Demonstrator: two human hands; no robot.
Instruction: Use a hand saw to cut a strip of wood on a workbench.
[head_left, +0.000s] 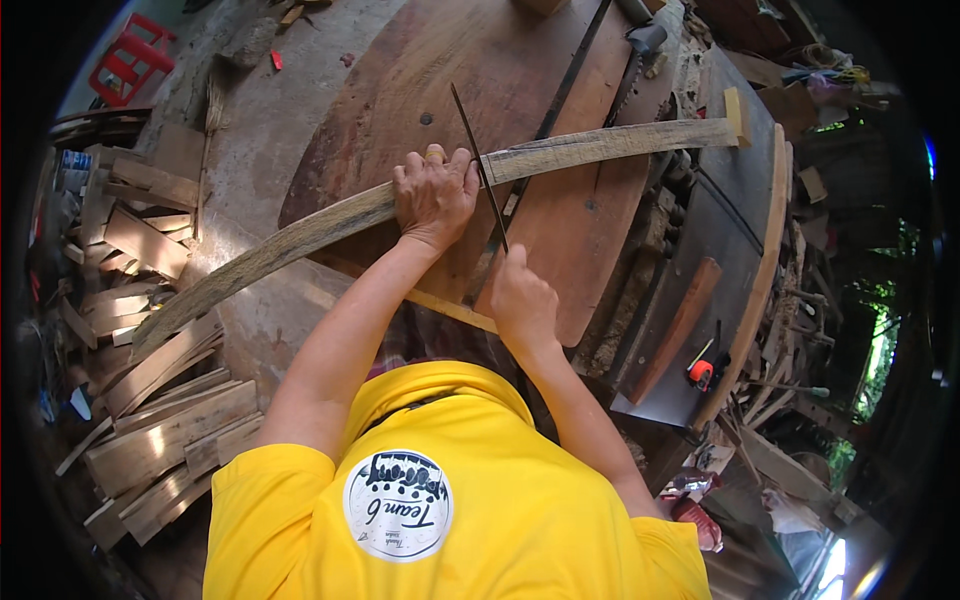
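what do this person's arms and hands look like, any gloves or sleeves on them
Both hands are ungloved. The left hand has what looks like a gold-toned ring on one finger; no ring shows on the right hand. The bright yellow sleeves are short and loose, leaving the forearms bare, with no watch or bracelet in sight.

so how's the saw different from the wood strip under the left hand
The saw looks dark and very thin from above; the wood strip is pale and wider.
The wood strip is much longer than the visible saw.
The saw points away from the person, gripped by the right hand; the wood strip runs crosswise under the left hand.
Both are long and narrow.
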